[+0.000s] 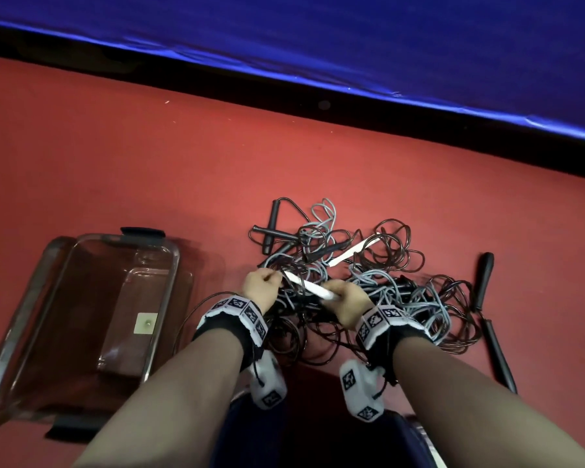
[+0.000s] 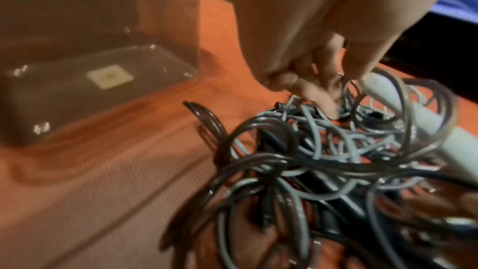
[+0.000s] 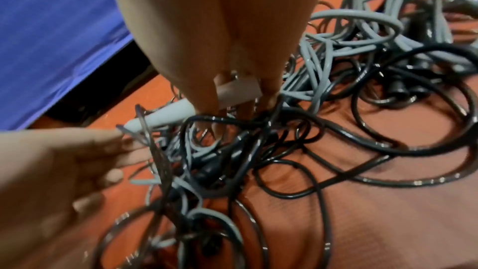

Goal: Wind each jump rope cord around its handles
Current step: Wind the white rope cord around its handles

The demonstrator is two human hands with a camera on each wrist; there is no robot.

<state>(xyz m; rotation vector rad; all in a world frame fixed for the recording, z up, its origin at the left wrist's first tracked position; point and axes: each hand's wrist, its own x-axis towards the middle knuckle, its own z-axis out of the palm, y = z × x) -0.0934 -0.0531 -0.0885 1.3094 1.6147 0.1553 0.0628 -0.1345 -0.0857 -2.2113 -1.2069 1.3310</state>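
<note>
A tangle of grey, black and clear jump rope cords (image 1: 368,292) lies on the red floor. My right hand (image 1: 338,295) grips the butt of a white handle (image 1: 309,287) that slants up to the left over the pile. My left hand (image 1: 274,276) is at the handle's tip and pinches a thin cord there. In the right wrist view the right hand's fingers (image 3: 201,89) curl round the white handle (image 3: 168,117), and the left hand (image 3: 77,159) holds the cord beside its tip. The left wrist view shows the left hand (image 2: 323,93) down among the cords, with the white handle (image 2: 413,116) beside it.
A clear plastic bin (image 1: 170,292) stands open to the left of the pile. A second white handle (image 1: 348,253) and black handles (image 1: 272,228) lie in the tangle. Two more black handles (image 1: 485,278) lie at the right. A blue mat (image 1: 352,45) borders the far side.
</note>
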